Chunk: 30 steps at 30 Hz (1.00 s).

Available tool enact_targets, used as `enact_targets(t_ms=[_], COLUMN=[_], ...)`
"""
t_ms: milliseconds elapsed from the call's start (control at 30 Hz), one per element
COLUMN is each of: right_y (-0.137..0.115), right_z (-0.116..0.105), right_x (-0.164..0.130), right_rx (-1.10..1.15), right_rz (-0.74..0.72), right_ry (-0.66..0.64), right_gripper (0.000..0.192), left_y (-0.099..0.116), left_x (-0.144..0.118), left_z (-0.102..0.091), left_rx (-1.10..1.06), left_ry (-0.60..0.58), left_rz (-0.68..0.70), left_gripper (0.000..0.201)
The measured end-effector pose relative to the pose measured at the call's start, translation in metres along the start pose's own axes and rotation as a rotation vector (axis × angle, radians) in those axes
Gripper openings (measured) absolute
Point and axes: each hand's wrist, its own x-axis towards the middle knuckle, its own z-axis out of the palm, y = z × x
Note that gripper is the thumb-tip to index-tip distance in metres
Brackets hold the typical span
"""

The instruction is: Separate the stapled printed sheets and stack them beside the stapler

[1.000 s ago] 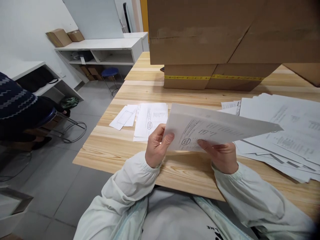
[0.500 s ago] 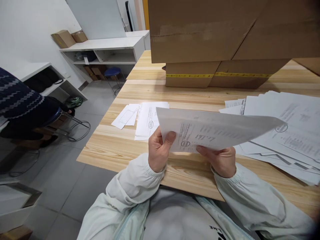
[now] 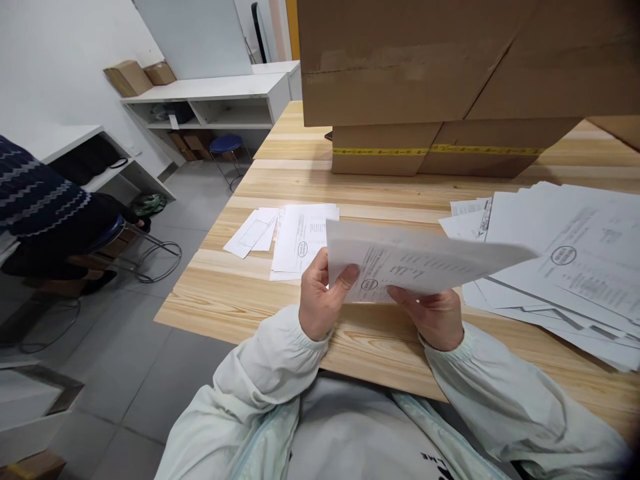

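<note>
A printed white sheet (image 3: 425, 263) with a round stamp is held just above the wooden table (image 3: 240, 293) by both hands. My left hand (image 3: 320, 300) pinches its near left corner, thumb on top. My right hand (image 3: 433, 313) grips the near edge from below, fingers over the print. The sheet tilts, its far right corner pointing toward a spread pile of printed papers (image 3: 565, 260) at the right. A smaller stack of stamped papers (image 3: 303, 237) lies flat on the table just beyond my left hand.
Large cardboard boxes (image 3: 450, 80) stand stacked at the table's far side. Left of the table, a person in a dark patterned sweater (image 3: 35, 200) sits on a blue stool. White shelves (image 3: 210, 100) with small boxes and another blue stool (image 3: 225, 143) line the wall.
The sheet has dropped lower and flattened a little between my hands. Both hands keep the same grip. The view shifted slightly.
</note>
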Motion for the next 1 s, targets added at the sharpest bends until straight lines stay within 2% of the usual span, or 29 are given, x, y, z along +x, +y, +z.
enact_targets(t_ms=[167,333,500,567,633,700,733,800,867,933,1000], right_y=[0.002,-0.005,-0.009,-0.015,-0.022,-0.026,-0.027,-0.025,-0.022,-0.018,-0.017], right_z=[0.003,0.003,0.001,0.001,-0.002,-0.009,-0.015,-0.028,-0.043,-0.056,-0.065], right_x=[-0.002,-0.002,-0.003,-0.004,-0.008,-0.015,-0.019,-0.028,-0.037,-0.044,-0.048], right_rx=[0.016,0.006,-0.037,-0.001,0.049,0.087,0.1,0.119,0.122,0.114,0.114], right_rz=[0.05,-0.001,-0.011,-0.007,0.018,0.093,0.152,0.297,0.438,0.531,0.571], right_ry=[-0.02,0.024,0.002,0.057,0.103,0.089,0.064,-0.008,-0.056,-0.055,-0.027], right_gripper=[0.021,0.019,0.022,0.03,0.043,0.056,0.061,0.067,0.071,0.074,0.075], left_y=[-0.007,-0.005,-0.005,-0.004,-0.001,0.0,0.0,-0.004,-0.012,-0.022,-0.032], left_x=[0.001,-0.002,-0.004,-0.007,-0.014,-0.022,-0.026,-0.031,-0.033,-0.03,-0.025], left_z=[-0.003,-0.001,0.001,0.002,0.0,-0.004,-0.006,-0.012,-0.014,-0.012,-0.006], left_rx=[0.015,0.013,0.033,0.042,0.063,0.116,0.158,0.258,0.281,0.217,0.154], left_ry=[0.01,0.02,0.033,0.062,0.119,0.138,0.116,0.0,-0.169,-0.311,-0.393], left_rz=[-0.027,0.003,-0.012,-0.004,-0.011,-0.039,-0.058,-0.141,-0.347,-0.607,-0.779], left_gripper=[0.025,0.021,0.025,0.033,0.053,0.07,0.068,0.047,0.025,0.017,0.013])
